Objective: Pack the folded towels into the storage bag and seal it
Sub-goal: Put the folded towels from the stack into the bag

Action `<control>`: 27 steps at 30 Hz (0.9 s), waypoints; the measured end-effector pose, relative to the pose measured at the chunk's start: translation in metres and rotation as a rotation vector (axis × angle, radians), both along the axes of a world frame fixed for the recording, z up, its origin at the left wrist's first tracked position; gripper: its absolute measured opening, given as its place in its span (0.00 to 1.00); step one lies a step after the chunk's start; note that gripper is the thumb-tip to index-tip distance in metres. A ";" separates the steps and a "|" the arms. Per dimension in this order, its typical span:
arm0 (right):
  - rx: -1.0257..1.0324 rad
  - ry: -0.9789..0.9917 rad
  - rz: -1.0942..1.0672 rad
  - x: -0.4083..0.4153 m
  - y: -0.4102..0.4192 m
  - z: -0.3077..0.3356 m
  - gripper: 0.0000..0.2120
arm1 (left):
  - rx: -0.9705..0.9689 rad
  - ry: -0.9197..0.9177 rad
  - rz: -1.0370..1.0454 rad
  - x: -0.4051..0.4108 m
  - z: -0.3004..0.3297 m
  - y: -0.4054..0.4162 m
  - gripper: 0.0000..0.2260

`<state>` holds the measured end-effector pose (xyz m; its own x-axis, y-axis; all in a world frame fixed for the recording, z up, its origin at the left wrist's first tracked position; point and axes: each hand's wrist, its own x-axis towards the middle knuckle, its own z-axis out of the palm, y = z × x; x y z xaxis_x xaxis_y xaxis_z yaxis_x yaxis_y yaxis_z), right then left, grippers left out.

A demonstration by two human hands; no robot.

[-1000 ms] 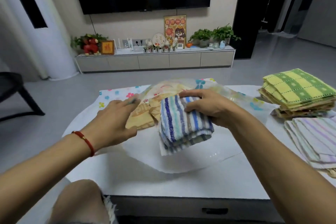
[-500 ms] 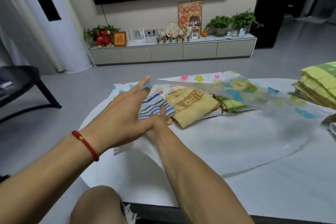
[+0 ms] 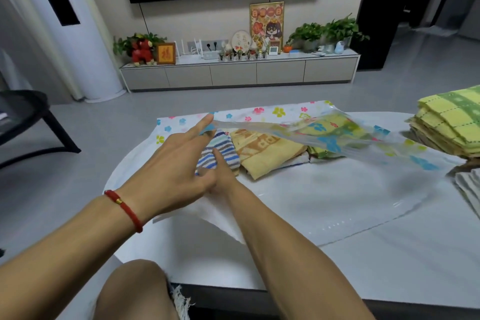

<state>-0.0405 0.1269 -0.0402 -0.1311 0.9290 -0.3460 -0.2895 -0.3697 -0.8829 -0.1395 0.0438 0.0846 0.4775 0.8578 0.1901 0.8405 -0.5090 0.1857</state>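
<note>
A clear storage bag [image 3: 345,182] printed with small flowers lies on the white table [image 3: 389,262]. My left hand [image 3: 171,171] pinches the bag's upper flap and holds it lifted. My right hand [image 3: 220,174] reaches into the bag's left end and is shut on a blue-striped folded towel [image 3: 220,148]; most of the hand is hidden behind my left hand. Beside it inside the bag lie a yellow-orange towel [image 3: 267,153] and a green-yellow checked towel [image 3: 335,127].
A stack of green-yellow checked towels [image 3: 452,122] sits at the table's right edge, with a pale striped towel [image 3: 470,187] in front of it. My bare knee [image 3: 135,291] is below the table's near edge. A dark chair [image 3: 23,117] stands on the floor at left.
My right hand carried the blue-striped towel from outside the bag's mouth into the bag's left end. My left hand lifted the upper flap. The view swung left.
</note>
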 end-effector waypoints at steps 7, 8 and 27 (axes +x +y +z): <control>0.183 -0.535 0.226 0.108 -0.059 0.003 0.28 | 0.058 0.104 0.022 0.027 0.000 0.002 0.33; 0.206 -0.599 0.256 0.130 -0.072 0.004 0.26 | 0.086 0.130 0.019 0.036 -0.001 0.003 0.32; -0.383 -1.600 -0.610 0.546 -0.239 -0.011 0.20 | 0.313 0.575 -0.262 0.239 -0.042 0.013 0.28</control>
